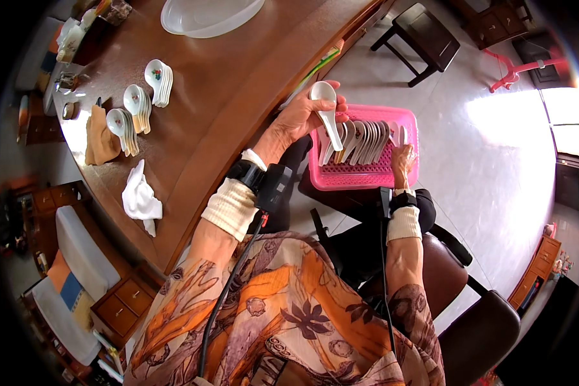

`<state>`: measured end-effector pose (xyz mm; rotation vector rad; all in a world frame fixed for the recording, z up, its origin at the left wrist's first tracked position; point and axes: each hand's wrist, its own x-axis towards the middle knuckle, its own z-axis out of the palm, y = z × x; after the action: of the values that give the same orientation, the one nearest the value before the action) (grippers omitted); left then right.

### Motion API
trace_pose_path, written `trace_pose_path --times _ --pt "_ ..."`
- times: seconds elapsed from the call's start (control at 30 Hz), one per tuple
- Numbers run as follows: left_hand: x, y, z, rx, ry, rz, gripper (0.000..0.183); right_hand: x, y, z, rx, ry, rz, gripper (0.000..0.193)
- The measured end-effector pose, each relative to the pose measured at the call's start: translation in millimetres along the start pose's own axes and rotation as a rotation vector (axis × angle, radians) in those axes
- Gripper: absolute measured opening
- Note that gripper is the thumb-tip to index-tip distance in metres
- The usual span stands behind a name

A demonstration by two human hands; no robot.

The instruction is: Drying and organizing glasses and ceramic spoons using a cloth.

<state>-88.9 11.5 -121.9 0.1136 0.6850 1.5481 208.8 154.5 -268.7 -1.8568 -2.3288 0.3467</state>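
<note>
A white soup spoon [323, 92] rests in my left hand [300, 114], bowl up and handle slanting down over the left end of a pink basket [364, 183]. In the basket, several white soup spoons [367, 141] stand in a row, leaning on one another. At the row's right end, my right hand [404, 161] is closed around the lower part of another white spoon [403, 135]. Its fingertips are partly hidden. The basket sits by my knees, in front of a brown chair seat.
On the wooden table [199, 141] to the left lie stacked flower-patterned spoons [159, 82], a white cloth [141, 196], a brown cloth-like item [101, 138] and a translucent bowl [209, 16]. A dark stool [424, 35] stands on the grey floor ahead. Black chair arms flank me.
</note>
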Motion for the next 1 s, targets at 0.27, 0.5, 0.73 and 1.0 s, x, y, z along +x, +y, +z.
trace_pose_path --times 0.27,0.5,0.73,1.0 --pt "-4.2 0.0 -1.6 -0.007 0.001 0.014 0.049 12.7 -14.2 0.4 -0.088 -0.012 -0.035 0.026" --pt "-8.7 2.1 -8.3 -0.005 0.015 0.022 0.049 20.5 -18.5 1.4 0.247 -0.426 0.259 0.022" --pt "-3.5 0.4 -4.5 0.002 0.005 0.018 0.049 23.0 7.4 17.9 0.065 -0.27 0.05 0.023" --pt "-4.8 0.2 -5.6 -0.016 0.003 0.021 0.05 7.0 -15.3 -1.6 -0.214 -0.169 0.07 0.026"
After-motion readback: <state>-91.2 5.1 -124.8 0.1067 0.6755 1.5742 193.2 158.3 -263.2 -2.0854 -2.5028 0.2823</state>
